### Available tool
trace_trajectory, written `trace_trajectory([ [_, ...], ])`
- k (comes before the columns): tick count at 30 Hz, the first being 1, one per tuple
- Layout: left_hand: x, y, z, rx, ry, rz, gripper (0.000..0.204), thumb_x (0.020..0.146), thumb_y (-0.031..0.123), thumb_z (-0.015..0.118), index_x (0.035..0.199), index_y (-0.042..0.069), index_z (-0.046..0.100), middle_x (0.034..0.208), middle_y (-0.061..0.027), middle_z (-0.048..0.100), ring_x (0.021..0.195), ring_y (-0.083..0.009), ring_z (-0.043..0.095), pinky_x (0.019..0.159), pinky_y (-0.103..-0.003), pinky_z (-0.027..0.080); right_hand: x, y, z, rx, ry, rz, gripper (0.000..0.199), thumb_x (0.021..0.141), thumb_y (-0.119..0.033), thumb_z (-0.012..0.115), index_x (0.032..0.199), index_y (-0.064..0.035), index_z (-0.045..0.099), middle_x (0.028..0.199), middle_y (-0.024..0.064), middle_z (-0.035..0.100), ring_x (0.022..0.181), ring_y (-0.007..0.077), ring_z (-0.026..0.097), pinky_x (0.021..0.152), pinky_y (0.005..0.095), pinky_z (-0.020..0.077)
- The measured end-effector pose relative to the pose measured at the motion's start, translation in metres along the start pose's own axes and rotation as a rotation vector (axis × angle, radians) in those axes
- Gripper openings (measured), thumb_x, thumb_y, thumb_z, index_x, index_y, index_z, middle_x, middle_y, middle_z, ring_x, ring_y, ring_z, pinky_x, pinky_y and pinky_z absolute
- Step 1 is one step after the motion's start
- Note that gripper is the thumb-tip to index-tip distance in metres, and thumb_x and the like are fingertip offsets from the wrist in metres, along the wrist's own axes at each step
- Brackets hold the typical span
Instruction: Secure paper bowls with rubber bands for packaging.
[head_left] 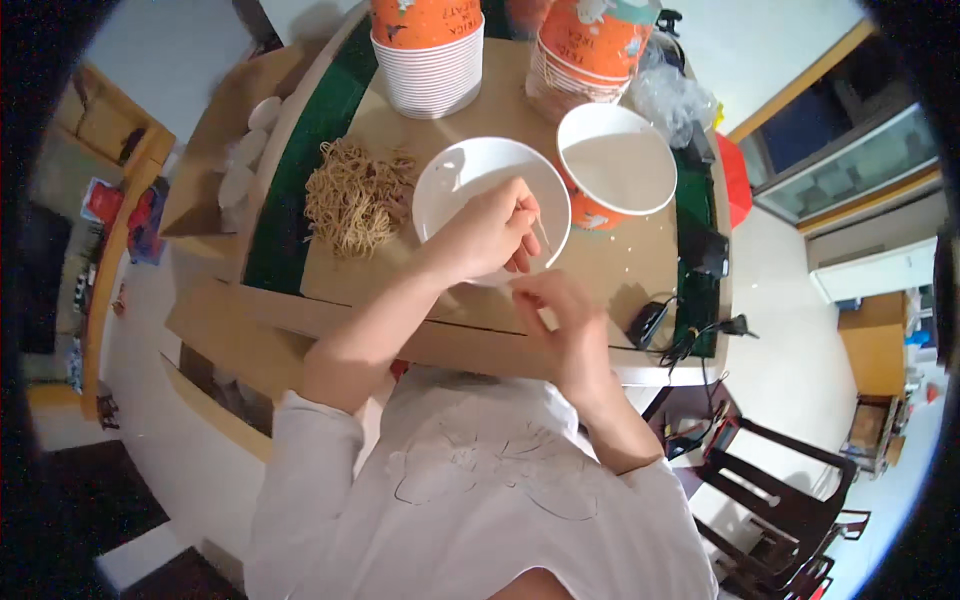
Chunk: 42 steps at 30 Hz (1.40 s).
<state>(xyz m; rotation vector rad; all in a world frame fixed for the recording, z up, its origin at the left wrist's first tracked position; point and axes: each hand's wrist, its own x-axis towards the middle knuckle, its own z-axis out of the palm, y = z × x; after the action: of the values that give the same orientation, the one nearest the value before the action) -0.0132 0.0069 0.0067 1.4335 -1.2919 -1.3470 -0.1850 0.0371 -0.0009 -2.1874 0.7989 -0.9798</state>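
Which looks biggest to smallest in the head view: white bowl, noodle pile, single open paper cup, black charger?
1. White bowl, partly covered by the left hand.
2. Open paper cup, its mouth nearly matching the bowl's, so that ranking is unsure.
3. Noodle pile.
4. Black charger, clearly smallest.

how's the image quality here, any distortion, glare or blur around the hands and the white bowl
Head view: strong fisheye, the table edge bows and the corners go black. The white bowl is bright, nearly washed out, with a soft shadow inside. The left hand and right hand are slightly soft, and the thin sticks at the left hand barely resolve. Pile of noodles reads clearly.
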Motion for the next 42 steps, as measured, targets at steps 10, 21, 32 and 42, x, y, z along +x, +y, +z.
trace_trajectory([
  [10, 0.009, -0.014, -0.012, -0.443, -0.126, -0.354, 0.022, 0.093, 0.014, 0.048, 0.112, 0.004, 0.049, 0.089, -0.0134, 0.064, 0.053, -0.0195, 0.06, 0.042, -0.029, 0.047, 0.065, 0.01, -0.049, -0.052, -0.234, 0.216, 0.014, 0.085, 0.0, 0.061, 0.099, -0.0005, 0.064, 0.086, 0.0078, 0.063, 0.067, 0.0135, 0.061, 0.06, 0.0243, 0.0485],
  [21, 0.01, -0.024, -0.001, 0.478, -0.067, 0.206, 0.023, 0.08, 0.011, 0.06, 0.1, -0.001, 0.06, 0.088, -0.0161, 0.065, 0.074, -0.0271, 0.065, 0.066, -0.038, 0.052, 0.092, 0.038, -0.05, -0.127, -0.472, 0.139, 0.011, 0.084, -0.006, 0.063, 0.095, -0.0033, 0.064, 0.087, 0.0102, 0.063, 0.07, 0.0188, 0.064, 0.06, 0.0302, 0.0512],
  [32, 0.001, -0.023, 0.008, 0.41, 0.167, 0.255, 0.016, 0.086, 0.016, 0.057, 0.092, 0.001, 0.056, 0.081, -0.0184, 0.064, 0.079, -0.0332, 0.064, 0.069, -0.045, 0.049, 0.08, 0.038, -0.04, -0.187, -0.534, 0.129, 0.007, 0.082, -0.007, 0.065, 0.087, -0.0025, 0.063, 0.076, 0.0073, 0.062, 0.062, 0.0157, 0.059, 0.059, 0.0284, 0.0477],
  [42, -0.008, -0.016, -0.014, 0.295, -0.165, 0.419, 0.016, 0.077, 0.02, 0.068, 0.074, 0.005, 0.063, 0.059, -0.0058, 0.055, 0.055, -0.0177, 0.056, 0.052, -0.033, 0.042, 0.068, 0.05, -0.029, 0.3, -0.252, 0.373, 0.006, 0.089, -0.005, 0.061, 0.09, 0.0004, 0.06, 0.074, 0.0037, 0.062, 0.065, 0.0097, 0.058, 0.057, 0.0229, 0.046],
])
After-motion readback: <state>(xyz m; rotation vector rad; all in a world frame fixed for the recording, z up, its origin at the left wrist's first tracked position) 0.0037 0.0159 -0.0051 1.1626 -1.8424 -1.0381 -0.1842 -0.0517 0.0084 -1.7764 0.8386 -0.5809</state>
